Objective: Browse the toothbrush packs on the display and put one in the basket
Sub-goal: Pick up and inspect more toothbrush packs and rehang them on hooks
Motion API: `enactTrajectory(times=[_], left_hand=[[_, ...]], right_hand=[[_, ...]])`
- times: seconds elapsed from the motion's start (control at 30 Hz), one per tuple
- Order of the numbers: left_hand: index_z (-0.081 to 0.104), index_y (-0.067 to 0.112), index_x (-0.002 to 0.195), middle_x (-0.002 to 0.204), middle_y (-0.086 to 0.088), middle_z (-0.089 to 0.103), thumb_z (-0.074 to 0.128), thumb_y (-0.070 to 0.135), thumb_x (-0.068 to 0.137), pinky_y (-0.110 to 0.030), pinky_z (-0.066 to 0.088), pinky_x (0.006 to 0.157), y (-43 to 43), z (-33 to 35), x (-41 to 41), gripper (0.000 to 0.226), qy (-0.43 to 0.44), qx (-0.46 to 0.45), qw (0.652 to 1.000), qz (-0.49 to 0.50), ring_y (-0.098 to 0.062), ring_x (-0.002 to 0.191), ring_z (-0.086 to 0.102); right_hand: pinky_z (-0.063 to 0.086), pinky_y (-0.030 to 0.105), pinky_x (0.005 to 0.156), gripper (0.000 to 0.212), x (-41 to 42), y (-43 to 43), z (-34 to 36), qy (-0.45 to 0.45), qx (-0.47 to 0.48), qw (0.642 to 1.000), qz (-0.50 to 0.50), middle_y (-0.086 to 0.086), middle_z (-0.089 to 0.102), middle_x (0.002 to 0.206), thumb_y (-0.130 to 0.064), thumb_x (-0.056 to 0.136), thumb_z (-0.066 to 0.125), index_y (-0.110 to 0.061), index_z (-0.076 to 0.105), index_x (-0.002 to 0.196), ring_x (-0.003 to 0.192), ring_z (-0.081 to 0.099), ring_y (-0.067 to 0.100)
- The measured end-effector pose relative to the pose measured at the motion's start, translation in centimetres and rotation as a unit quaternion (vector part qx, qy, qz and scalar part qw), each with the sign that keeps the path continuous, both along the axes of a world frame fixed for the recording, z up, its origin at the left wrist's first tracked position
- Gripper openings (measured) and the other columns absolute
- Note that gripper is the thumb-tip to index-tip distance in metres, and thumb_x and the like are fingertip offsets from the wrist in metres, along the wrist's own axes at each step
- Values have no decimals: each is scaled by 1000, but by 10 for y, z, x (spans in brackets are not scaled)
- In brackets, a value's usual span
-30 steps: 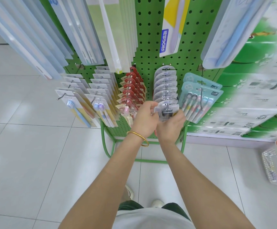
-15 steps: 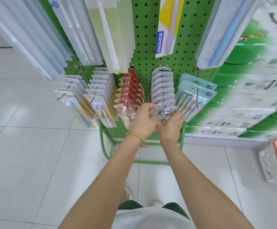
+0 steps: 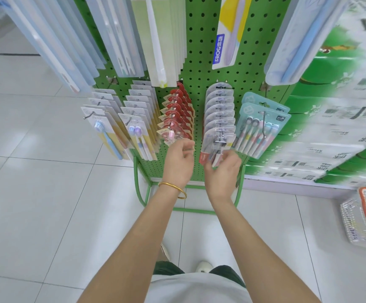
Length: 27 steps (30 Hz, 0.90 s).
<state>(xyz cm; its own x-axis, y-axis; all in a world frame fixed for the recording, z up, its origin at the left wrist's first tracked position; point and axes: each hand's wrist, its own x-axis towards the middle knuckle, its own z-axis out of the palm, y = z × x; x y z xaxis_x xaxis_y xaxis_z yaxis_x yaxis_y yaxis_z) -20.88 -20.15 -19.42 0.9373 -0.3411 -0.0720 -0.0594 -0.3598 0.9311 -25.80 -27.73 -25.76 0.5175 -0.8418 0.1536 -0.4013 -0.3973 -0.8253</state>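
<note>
While the fingers of the right hand curl round the lower end of the front pack, that pack hangs by its top from a metal hook, so the likeliest fault is a pull in the wrong direction. Dragging it down or sideways instead of out along the prong could tear the hang-hole or bend the card. The grip looks light and sits low on a smooth plastic blister, so I judge a slip possible once the pack comes free.

This pack is clear and round-topped, with dark brushes inside and a red label at its lower left corner. It is tilted off the vertical and heads a close row of like packs; the one behind may slide forward with it and drop to the tiled floor.

Just to the right hangs a teal multi-pack, near enough to be knocked by the wrist. The left hand, a gold bangle at its wrist, holds nothing, its fingers loosely curled just below the red-carded packs; whether it touches them I cannot tell.

All of these hang low on the green pegboard display. The basket sits on the floor well apart, at the far right edge of view, so the carry means a long reach and perhaps a blind drop.
</note>
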Motion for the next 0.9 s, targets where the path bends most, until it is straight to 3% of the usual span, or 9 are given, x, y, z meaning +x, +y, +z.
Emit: enactTrajectory(times=[0.13,0.27,0.4,0.57,0.7,0.8,0.9], left_hand=[[57,21,90,102,1,59,43,-11,84,-37,49,92,24,-2,7,35,0,-17,998,57,-16,96,56],[59,7,108,115,-7,59,42,-9,86,-32,49,90,44,-5,26,32,11,-5,998,67,-14,96,55],[58,7,106,109,-2,58,43,-8,88,-30,48,88,57,2,49,28,16,-13,999,47,-12,93,52],[58,8,109,104,0,56,42,-7,88,-37,49,91,67,9,70,30,18,9,1000,-3,-12,93,52],[55,15,102,102,2,53,41,-8,88,-37,48,93,72,10,77,30,21,6,999,-39,-11,95,51],[56,9,109,102,1,53,42,-7,89,-39,49,92,73,6,81,29,26,4,999,-46,-12,96,51],[55,11,106,101,-1,53,44,-7,88,-30,48,88,75,1,81,28,25,-6,998,-48,-12,95,51]], right_hand=[[42,38,80,27,17,17,11,-21,17,993,115,12,48,103,-12,86,61,0,49,107,96,48,28],[41,36,96,38,48,25,28,-26,13,988,152,12,50,122,-13,92,57,-2,47,126,113,47,24],[40,39,101,35,77,24,44,-16,23,990,141,12,55,126,-6,92,49,-2,48,128,117,50,25],[46,48,92,27,95,33,48,24,58,991,119,12,65,112,-8,90,48,-6,57,116,106,57,33],[47,42,78,16,95,38,51,33,43,992,113,13,66,95,-6,92,47,-2,61,98,87,57,29],[47,40,78,16,94,39,50,43,33,991,120,13,65,97,-7,94,45,-1,59,100,87,57,27],[46,39,80,17,89,41,51,32,46,990,129,10,62,97,-7,95,43,0,58,102,91,57,28]])
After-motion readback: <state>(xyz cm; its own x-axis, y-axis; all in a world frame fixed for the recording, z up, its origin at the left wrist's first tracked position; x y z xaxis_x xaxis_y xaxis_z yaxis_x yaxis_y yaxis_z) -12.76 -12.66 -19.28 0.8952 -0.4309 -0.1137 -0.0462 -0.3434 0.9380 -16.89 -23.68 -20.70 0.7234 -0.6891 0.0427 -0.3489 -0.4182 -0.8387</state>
